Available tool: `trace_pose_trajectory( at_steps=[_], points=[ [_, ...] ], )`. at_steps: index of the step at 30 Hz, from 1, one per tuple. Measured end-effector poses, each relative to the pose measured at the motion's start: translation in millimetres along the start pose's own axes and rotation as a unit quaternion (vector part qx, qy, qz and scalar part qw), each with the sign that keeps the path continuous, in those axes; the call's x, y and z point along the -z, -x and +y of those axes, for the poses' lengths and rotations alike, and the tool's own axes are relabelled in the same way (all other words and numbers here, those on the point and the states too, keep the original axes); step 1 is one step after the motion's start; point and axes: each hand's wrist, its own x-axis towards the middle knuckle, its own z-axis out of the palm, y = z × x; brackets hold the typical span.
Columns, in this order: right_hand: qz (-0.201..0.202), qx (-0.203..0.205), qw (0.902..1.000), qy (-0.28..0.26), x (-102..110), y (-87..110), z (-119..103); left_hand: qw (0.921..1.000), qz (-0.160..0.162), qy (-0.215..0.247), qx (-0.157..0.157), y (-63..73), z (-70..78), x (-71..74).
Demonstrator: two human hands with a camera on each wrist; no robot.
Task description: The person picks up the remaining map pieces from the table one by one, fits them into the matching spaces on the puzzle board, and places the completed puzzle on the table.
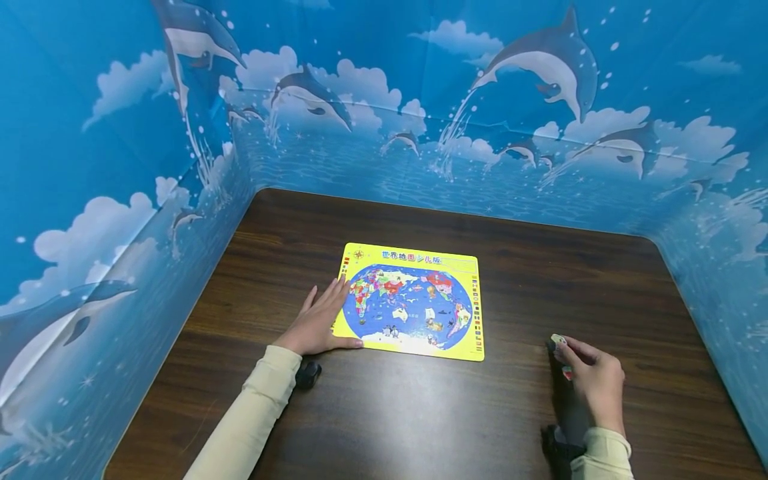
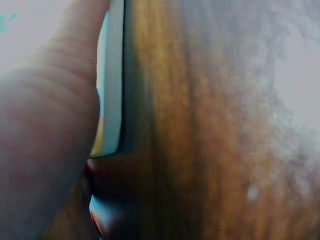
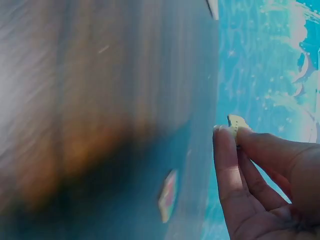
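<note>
A world map puzzle board [image 1: 414,347] with a yellow border lies flat on the dark table. My left hand [image 1: 321,320] rests along its lower left corner, fingers stretched and the thumb on the bottom edge. The left wrist view shows that hand [image 2: 45,125] close up beside the board's pale edge [image 2: 113,90]. To the right of the board, my right hand [image 1: 597,377] pinches a small pale puzzle piece [image 1: 559,339] between thumb and fingers. In the right wrist view, the piece [image 3: 237,123] is held above the table. A second, reddish piece [image 1: 567,373] lies on the table below that hand.
The dark wooden table [image 1: 408,427] has rounded far corners. Blue cloth [image 1: 384,160] printed with dolphins and clouds stands up around its far and side edges. A dark object [image 1: 309,375] is at my left wrist, another [image 1: 561,445] at my right.
</note>
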Motion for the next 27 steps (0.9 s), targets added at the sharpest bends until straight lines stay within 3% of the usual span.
trace_pose_trajectory(
  at_steps=[9,16,21,27],
  points=[
    [-0.007,0.046,0.9989,-0.004,-7,-3.8,-29,1.0000,-0.003,-0.004,0.002,-0.6,-0.5,1.2],
    [-0.019,0.081,0.9958,-0.038,-17,-8.5,-50,1.0000,0.002,-0.001,0.000,-1.2,-1.2,-0.1],
    [-0.041,0.096,0.9921,-0.069,-28,-12.0,-66,1.0000,0.003,-0.001,0.000,-0.1,-0.8,-0.7],
    [-0.076,0.109,0.9887,-0.068,-46,-16.9,-86,1.0000,-0.001,0.002,0.002,-0.1,0.2,0.2]
  ],
)
